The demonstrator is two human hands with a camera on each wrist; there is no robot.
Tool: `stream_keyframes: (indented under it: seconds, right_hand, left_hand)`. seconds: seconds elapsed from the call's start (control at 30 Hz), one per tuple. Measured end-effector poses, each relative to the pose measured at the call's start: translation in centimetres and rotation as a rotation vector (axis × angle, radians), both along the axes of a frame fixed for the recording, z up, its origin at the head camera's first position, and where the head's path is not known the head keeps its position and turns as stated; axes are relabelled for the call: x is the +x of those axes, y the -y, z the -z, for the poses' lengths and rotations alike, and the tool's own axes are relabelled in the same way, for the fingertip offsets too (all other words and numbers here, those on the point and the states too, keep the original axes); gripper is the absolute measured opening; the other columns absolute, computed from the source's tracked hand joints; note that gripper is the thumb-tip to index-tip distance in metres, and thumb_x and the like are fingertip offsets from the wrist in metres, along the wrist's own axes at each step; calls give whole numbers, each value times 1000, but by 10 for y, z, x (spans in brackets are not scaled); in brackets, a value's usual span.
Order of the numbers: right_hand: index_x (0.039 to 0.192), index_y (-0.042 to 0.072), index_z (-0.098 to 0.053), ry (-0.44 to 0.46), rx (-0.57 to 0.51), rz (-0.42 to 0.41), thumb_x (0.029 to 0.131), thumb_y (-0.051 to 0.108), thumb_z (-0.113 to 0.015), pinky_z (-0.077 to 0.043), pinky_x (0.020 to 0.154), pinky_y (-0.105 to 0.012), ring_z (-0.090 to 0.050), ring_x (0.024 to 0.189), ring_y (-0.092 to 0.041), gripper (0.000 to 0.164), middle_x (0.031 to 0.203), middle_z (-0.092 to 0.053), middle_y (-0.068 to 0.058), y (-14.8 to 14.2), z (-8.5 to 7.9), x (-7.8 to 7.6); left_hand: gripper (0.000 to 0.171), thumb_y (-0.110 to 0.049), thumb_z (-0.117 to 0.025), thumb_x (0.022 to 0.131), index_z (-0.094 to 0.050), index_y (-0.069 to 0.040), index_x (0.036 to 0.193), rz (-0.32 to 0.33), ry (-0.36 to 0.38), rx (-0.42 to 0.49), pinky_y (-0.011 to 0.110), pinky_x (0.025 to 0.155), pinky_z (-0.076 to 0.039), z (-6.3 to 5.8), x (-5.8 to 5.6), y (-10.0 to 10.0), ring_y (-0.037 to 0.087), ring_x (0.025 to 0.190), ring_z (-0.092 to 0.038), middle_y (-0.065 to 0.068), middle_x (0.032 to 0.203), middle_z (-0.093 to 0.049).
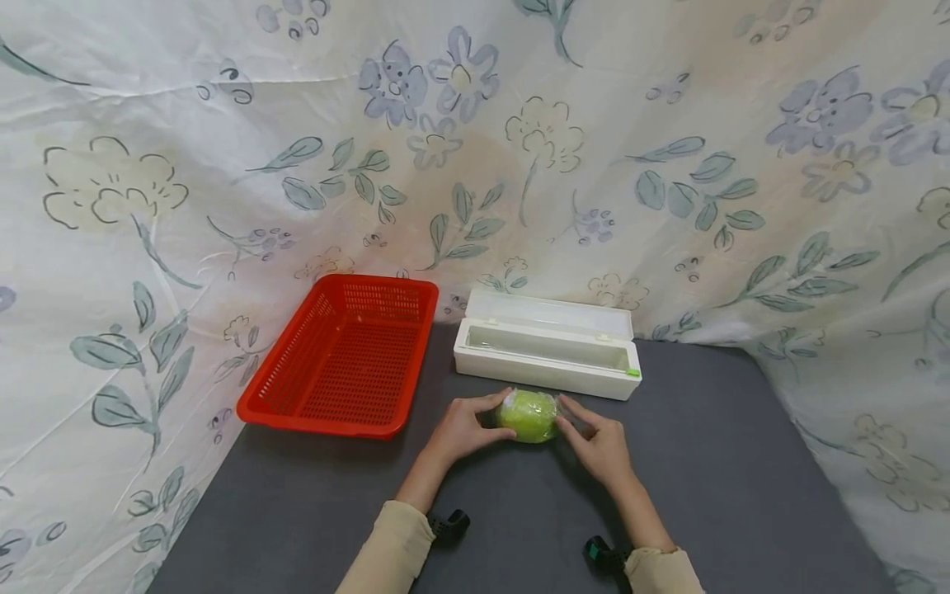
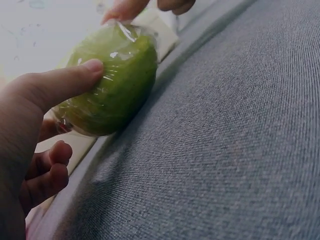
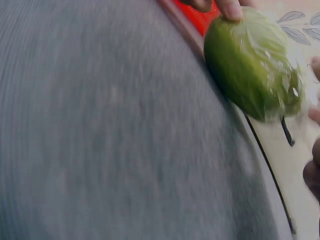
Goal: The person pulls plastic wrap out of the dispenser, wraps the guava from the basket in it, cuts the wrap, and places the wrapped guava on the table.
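Note:
A green fruit [image 1: 529, 416], wrapped in shiny clear plastic film, is between my two hands just above the grey cloth. My left hand [image 1: 467, 429] grips its left end, the thumb lying across the film in the left wrist view. At the other end, my right hand [image 1: 599, 445] has thumb and index finger on the film-covered side. The right wrist view shows the fruit [image 3: 250, 65] with wrinkled film toward the right fingers [image 3: 315, 112], which are partly cut off by the frame edge. Its exact kind is hard to tell under the film.
Behind the fruit stands a long white cling film box [image 1: 545, 373], its lid [image 1: 549, 311] raised and a green piece at its right end. A red plastic basket [image 1: 337, 425] sits at the left. Flowered fabric [image 1: 549, 206] hangs behind the grey-covered table [image 1: 712, 462].

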State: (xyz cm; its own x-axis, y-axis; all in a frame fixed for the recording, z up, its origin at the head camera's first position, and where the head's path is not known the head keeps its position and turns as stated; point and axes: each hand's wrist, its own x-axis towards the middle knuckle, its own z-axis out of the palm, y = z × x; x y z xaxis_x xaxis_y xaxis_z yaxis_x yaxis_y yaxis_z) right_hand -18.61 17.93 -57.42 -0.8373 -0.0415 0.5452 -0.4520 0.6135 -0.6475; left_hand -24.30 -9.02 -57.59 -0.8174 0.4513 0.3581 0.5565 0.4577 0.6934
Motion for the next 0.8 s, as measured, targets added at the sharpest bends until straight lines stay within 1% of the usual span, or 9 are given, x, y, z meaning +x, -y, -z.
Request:
stream_keyframes:
  seconds: [0.03, 0.1, 0.17, 0.27, 0.4, 0.53, 0.63, 0.7, 0.8]
  right_hand:
    - [135, 2, -72, 51, -27, 34, 94, 14, -82, -32, 37, -23, -30, 34, -1, 44, 97, -80, -20, 1, -1, -1]
    - [138, 5, -71, 143, -57, 98, 96, 25, -81, -45, 45, -25, -53, 42, -4, 47, 98, -81, -17, 5, -2, -3]
    - [135, 8, -74, 196, -71, 139, 98, 31, -79, -58, 59, -31, -74, 64, -16, 44, 120, -78, -13, 9, -2, -5]
    - [123, 12, -81, 185, -79, 171, 98, 30, -80, -62, 78, -34, -79, 98, -26, 31, 113, -80, -7, 15, -2, -7]
    - [115, 12, -84, 68, -65, 160, 95, 18, -82, -54, 60, -22, -73, 69, -12, 21, 105, -81, -10, 18, -3, -8]
    - [122, 11, -82, -10, 36, 79, 96, 8, -79, -38, 45, -17, -42, 47, 8, 26, 112, -80, -13, 21, -6, -7]
    - [128, 13, -79, -18, 113, 43, 97, 6, -76, -33, 40, -20, -30, 41, 7, 32, 117, -79, -14, 21, -9, -5]
    - [131, 12, -77, -12, 176, 34, 97, 7, -74, -36, 41, -25, -35, 38, -2, 34, 122, -77, -15, 21, -11, -3]
    - [139, 10, -72, -18, 316, 26, 100, 12, -70, -52, 50, -35, -62, 52, -19, 39, 132, -73, -18, 22, -14, 1]
  left_hand:
    - [74, -41, -94, 81, -64, -23, 147, 0, -2, 0, 42, 104, -56, 0, 0, 0, 19, 125, -68, 1, 140, -68]
    - [74, -40, -94, 81, -65, -23, 147, 1, -4, 1, 42, 104, -55, 0, 0, 1, 19, 126, -68, 0, 140, -68]
    - [74, -40, -94, 81, -65, -24, 147, 0, -2, 1, 41, 105, -55, 0, 0, 1, 18, 126, -68, -1, 140, -68]
    - [74, -40, -94, 81, -65, -22, 147, 1, -11, 0, 42, 104, -55, 0, 0, 1, 19, 124, -69, 0, 139, -69]
    - [75, -40, -94, 80, -65, -19, 146, 8, -20, 1, 42, 104, -56, 0, 1, 0, 20, 124, -70, 2, 138, -69]
    - [75, -37, -95, 80, -65, -18, 146, 12, -10, 16, 42, 104, -56, -2, 1, 0, 20, 124, -69, 2, 138, -70]
    - [75, -37, -95, 80, -65, -18, 146, 7, -2, 20, 42, 104, -56, -3, 2, 0, 20, 124, -69, 2, 138, -70]
    - [74, -38, -95, 80, -65, -19, 146, 1, -3, 10, 41, 103, -56, -3, 2, 0, 20, 123, -70, 2, 138, -70]
    - [74, -39, -94, 81, -65, -18, 146, -3, -6, -4, 41, 101, -57, -4, 1, -1, 20, 121, -71, 3, 139, -69]
